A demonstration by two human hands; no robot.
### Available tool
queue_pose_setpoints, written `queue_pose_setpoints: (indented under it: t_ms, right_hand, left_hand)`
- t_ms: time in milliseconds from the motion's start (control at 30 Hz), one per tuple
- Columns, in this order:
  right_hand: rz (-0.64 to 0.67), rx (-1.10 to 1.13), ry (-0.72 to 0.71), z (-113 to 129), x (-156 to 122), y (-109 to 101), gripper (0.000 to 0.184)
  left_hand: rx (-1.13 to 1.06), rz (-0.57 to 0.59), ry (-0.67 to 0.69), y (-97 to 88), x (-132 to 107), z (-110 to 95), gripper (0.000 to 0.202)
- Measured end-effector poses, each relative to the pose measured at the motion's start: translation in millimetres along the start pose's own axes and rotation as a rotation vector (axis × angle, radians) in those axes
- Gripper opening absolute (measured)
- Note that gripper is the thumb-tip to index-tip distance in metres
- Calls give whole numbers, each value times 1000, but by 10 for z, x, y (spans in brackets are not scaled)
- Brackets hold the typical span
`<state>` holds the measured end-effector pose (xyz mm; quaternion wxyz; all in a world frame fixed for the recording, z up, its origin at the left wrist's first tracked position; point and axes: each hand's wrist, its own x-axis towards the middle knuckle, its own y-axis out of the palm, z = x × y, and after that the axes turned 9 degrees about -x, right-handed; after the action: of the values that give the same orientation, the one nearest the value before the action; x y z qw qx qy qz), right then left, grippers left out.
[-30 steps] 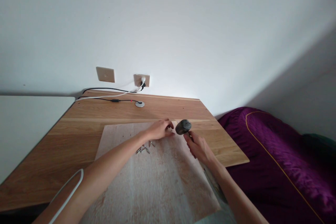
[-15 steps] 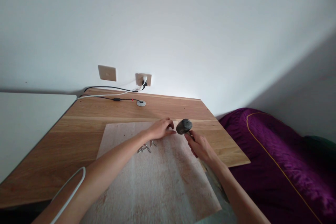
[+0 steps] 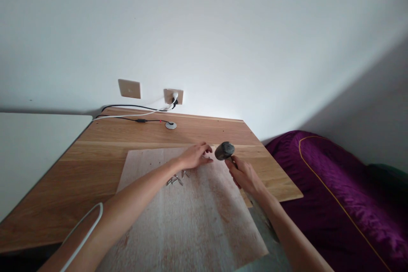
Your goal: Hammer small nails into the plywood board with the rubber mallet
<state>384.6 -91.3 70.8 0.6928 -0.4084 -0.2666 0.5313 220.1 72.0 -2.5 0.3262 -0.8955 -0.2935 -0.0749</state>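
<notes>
Right hand: the right hand (image 3: 244,175) was closed around the handle of a dark, round-headed mallet (image 3: 225,151); the handle itself was hidden inside the fist.
Mallet position: its head hung just above the far edge of the pale, thin plywood sheet (image 3: 191,216), at about 3 o'clock from the left fingertips and very near to them.
Mallet handling: the head looked dense and heavy against the short handle, so the weight probably sat at the front. A grip close under the head, as here, seemed to give control more than force.
Left hand: the left hand (image 3: 194,157) lay low on the sheet with the fingers pinched together at the tips. Whether they held a nail, the picture was too small to tell.
Loose nails: a small heap of grey metal nails (image 3: 177,178) lay on the sheet at about 7 o'clock from the left hand. They were probably light, stiff and easy to roll, best pinched at the shaft.
Sheet: it looked thin and a little flexible, and its near right corner passed over the edge of the brown wooden desk (image 3: 105,153).
Surroundings: a white cable (image 3: 83,231) lay at the near left corner of the desk, and a purple bed cover (image 3: 334,204) was at 3 o'clock.
</notes>
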Motion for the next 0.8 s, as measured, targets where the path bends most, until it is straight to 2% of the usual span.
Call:
queue_pose_setpoints:
  t_ms: [67,133,267,467,600,800]
  right_hand:
    - [-11,17,-26,68,25,-8,28]
    - [9,22,-48,111,47,25,27]
    - [68,3,-44,96,55,138,25]
    - [2,43,32,-71,-63,192,31]
    - [6,-31,70,-173,-114,239,30]
    - [-161,-172,-33,-254,-98,374,28]
  left_hand:
    - [-2,-32,-23,3,-9,2,55]
    - [-10,-29,-29,4,-14,1,63]
    - [-36,-23,2,1,-19,8,53]
    - [-40,-47,5,18,-15,27,56]
    - [-13,-57,8,23,-4,19,51]
    - [-37,-74,17,7,22,11,35]
